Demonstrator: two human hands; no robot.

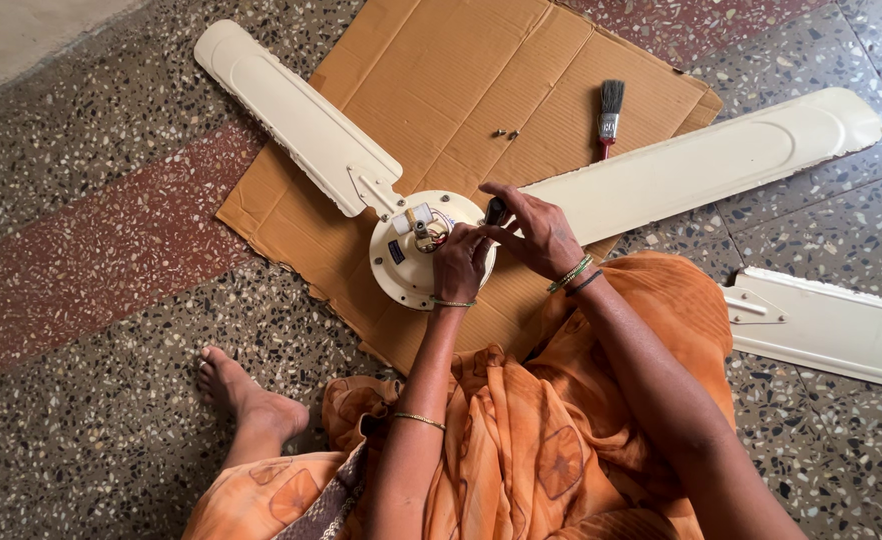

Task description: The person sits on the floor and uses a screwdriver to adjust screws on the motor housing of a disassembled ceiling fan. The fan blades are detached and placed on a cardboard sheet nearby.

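The cream ceiling fan motor hub [406, 262] lies on a flattened sheet of cardboard [461, 90] on the terrazzo floor, directly under both hands. The left hand [459, 265] is curled down onto the hub's near rim, pressing or gripping it; the fingers are closed in, though what they pinch, if anything, is hidden. The right hand [539, 235] is closed around a dark-handled tool [497, 210], probably a screwdriver, whose tip points down toward the hub just beside the left fingertips; the tip itself cannot be seen.

Two fan blades are attached to the hub: one [291, 115] runs away to the upper left of the hands, the other [701, 160] stretches off to the right past the right wrist. A third, detached blade [831, 325] lies well apart on the floor, beyond the right forearm. Two small screws [506, 133] sit on the cardboard ahead of the hands, with a paintbrush [609, 118] near them.

To do this well, I would judge that the left hand should hold the hub firmly so it cannot spin on the cardboard, while the right keeps the tool upright and seated squarely in the screw head before turning. Loose screws are best kept together with the two ahead of the hands, clear of the blades.
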